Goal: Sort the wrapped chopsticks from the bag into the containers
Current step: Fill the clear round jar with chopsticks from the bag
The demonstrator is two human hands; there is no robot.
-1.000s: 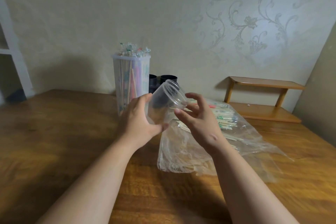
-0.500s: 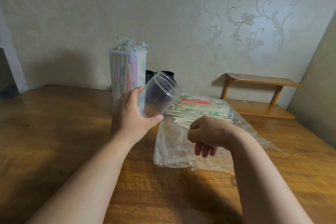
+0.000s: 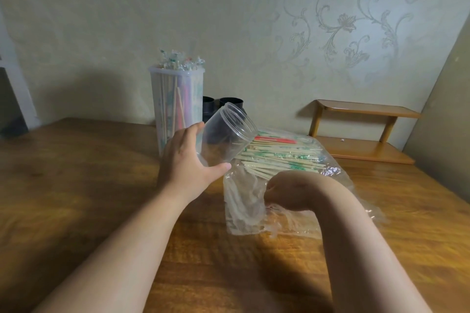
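Fingertips of right hand (image 3: 286, 192) out of sight beneath bent wrist

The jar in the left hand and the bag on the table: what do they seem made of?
The jar looks like clear, glossy, rigid plastic: one sees through it, and its rim has moulded rings. The bag looks like thin, soft plastic film: transparent, wrinkled, shiny, with chopsticks visible inside.

Tilted clear jar (image 3: 229, 134) in the left hand (image 3: 185, 162), right hand (image 3: 287, 193) on the bag (image 3: 241, 206) of wrapped chopsticks (image 3: 279, 157)

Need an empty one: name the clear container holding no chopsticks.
The round jar tilted in the left hand; the tall container behind it stands full.
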